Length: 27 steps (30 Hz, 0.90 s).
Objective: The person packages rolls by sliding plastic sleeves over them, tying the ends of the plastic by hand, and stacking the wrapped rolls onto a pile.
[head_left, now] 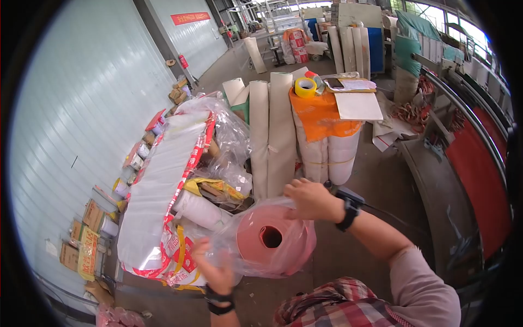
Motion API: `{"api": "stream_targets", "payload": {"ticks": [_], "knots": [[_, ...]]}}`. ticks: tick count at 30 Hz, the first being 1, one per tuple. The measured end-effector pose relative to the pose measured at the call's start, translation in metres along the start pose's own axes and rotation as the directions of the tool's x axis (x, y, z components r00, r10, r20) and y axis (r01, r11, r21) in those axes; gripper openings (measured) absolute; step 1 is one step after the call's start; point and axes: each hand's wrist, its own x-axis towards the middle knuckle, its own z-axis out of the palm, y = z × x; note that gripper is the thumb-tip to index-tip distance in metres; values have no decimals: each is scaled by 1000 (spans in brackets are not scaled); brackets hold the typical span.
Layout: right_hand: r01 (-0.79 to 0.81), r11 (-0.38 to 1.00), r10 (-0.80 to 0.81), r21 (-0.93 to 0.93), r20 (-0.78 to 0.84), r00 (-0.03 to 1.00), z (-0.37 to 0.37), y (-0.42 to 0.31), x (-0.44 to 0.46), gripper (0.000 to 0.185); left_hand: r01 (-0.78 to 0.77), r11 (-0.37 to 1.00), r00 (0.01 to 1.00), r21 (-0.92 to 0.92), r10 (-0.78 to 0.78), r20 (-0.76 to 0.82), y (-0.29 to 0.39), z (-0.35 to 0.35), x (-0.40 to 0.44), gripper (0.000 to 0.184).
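Note:
In front of me a thick pink roll point(250, 248) stands upright, its round top with a dark core hole facing me. A clear plastic bag point(224, 240) is loosely around the roll and over part of its top edge. My right hand point(311, 199), with a black band and device on the wrist, is closed on the bag's edge at the roll's far right. My left hand point(215, 270), also with a black wristband, has curled fingers at the bag's left edge, gripping the film; its fingertips are slightly blurred.
White-wrapped bundles point(163, 191) lie at the left. Tall beige rolls point(280, 131) stand ahead, beside rolls under an orange cover point(316, 117) bearing yellow tape point(305, 87) and papers point(358, 106). A machine with metal rails point(468, 136) stands at the right. Boxes point(93, 216) line the left wall.

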Motion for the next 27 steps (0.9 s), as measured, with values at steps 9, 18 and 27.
{"api": "stream_targets", "payload": {"ticks": [9,18,27], "knots": [[-16,957,85,-288,228,970,94,24,160,34,-289,956,605,50,141,784,2,0,-52,28],[1,838,-81,546,123,989,-13,3,43,18,-189,941,888,282,41,457,5,-87,-63,11],[-487,737,228,468,506,832,-106,-9,-51,22,-39,999,762,-7,34,647,-24,-125,-11,5]]}}
